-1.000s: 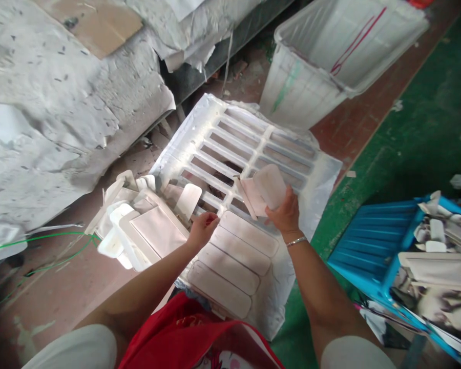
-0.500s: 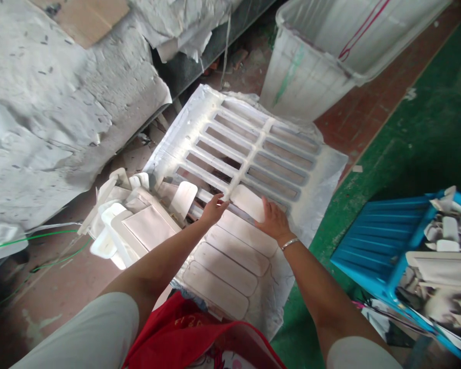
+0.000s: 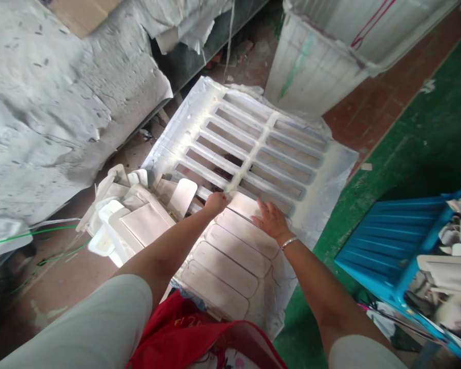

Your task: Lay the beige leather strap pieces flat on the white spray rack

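Note:
A white slotted frame (image 3: 259, 137) lies in front of me, with long slots in two columns. Rounded cream pieces (image 3: 230, 261) lie side by side on its near part. One more cream piece (image 3: 246, 206) lies just beyond them, between my hands. My left hand (image 3: 216, 203) is closed at that piece's left end, fingertips pinched by the frame's middle bar; what they hold is too small to make out. My right hand (image 3: 272, 220) rests on the piece's right part, fingers spread. A heap of cream pieces (image 3: 142, 218) sits left of my left forearm.
A large white bin (image 3: 311, 66) stands beyond the frame. At the right is a blue crate (image 3: 392, 241) with assorted pieces beside it. A paper-covered table (image 3: 61, 102) fills the upper left, with cardboard (image 3: 86, 15) on top. Green string crosses the floor at the left.
The cream piece between my hands now lies lower, closer against the row. My left fingers have closed more, and my right hand has shifted slightly. The view has moved a little.

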Demonstrator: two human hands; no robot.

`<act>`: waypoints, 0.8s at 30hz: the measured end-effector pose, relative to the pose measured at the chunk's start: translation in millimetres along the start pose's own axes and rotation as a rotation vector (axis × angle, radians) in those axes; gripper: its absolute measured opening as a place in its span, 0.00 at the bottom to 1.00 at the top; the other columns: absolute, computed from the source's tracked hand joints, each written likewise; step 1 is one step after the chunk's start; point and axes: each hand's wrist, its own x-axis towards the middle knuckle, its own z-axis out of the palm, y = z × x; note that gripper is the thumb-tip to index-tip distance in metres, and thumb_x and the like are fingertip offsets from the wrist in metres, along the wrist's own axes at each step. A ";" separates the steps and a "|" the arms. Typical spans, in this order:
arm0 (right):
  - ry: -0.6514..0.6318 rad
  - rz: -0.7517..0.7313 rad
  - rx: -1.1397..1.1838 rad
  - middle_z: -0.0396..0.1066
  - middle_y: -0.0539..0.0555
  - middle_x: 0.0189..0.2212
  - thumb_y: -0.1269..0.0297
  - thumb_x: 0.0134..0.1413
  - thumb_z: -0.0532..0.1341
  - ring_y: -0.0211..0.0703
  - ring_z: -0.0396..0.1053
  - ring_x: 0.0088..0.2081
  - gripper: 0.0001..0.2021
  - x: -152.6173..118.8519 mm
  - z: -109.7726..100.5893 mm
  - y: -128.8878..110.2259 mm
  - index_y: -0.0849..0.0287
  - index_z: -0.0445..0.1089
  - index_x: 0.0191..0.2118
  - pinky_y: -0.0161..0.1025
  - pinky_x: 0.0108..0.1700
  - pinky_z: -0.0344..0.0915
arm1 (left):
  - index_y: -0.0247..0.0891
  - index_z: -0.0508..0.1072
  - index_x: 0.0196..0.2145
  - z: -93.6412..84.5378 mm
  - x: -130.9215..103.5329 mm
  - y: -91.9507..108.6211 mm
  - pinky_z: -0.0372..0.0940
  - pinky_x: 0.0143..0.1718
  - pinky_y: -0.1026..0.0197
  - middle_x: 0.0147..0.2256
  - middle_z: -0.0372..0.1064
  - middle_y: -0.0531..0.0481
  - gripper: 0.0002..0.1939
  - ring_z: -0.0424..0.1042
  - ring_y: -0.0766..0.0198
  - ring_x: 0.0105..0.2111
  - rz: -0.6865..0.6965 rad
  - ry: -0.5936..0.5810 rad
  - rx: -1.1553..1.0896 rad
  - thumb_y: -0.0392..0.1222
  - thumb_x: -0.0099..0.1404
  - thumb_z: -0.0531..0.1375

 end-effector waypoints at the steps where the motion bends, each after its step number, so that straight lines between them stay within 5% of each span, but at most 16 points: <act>1: 0.002 0.021 0.007 0.64 0.64 0.46 0.53 0.61 0.50 0.53 0.61 0.47 0.28 0.1 -0.4 -1.5 0.65 0.55 0.61 0.45 0.48 0.60 | 0.31 0.74 0.31 -0.5 -0.5 0.3 0.63 0.41 0.59 0.36 0.72 0.41 0.12 0.71 0.54 0.41 0.006 -0.002 0.037 0.45 0.61 0.58; 5: -0.069 0.088 0.067 0.67 0.63 0.44 0.64 0.63 0.48 0.50 0.65 0.46 0.21 4.9 -8.4 0.3 0.62 0.59 0.59 0.43 0.48 0.62 | 0.31 0.75 0.37 -1.9 1.5 3.3 0.64 0.39 0.60 0.38 0.73 0.41 0.18 0.71 0.54 0.40 0.024 -0.042 0.208 0.49 0.64 0.54; 11: -0.315 0.062 0.221 0.70 0.60 0.50 0.68 0.62 0.51 0.46 0.68 0.51 0.20 13.7 -33.9 20.1 0.62 0.62 0.58 0.40 0.53 0.63 | 0.30 0.77 0.38 -3.9 13.6 1.8 0.63 0.38 0.62 0.38 0.73 0.40 0.16 0.71 0.54 0.40 0.058 -0.107 0.264 0.45 0.62 0.57; 24: -0.193 0.108 0.258 0.70 0.61 0.50 0.68 0.61 0.54 0.46 0.68 0.51 0.19 -5.4 -17.6 25.1 0.63 0.63 0.57 0.42 0.53 0.65 | 0.27 0.77 0.40 -1.7 20.3 -2.6 0.63 0.41 0.59 0.39 0.72 0.35 0.19 0.71 0.49 0.42 0.124 -0.144 0.316 0.47 0.63 0.55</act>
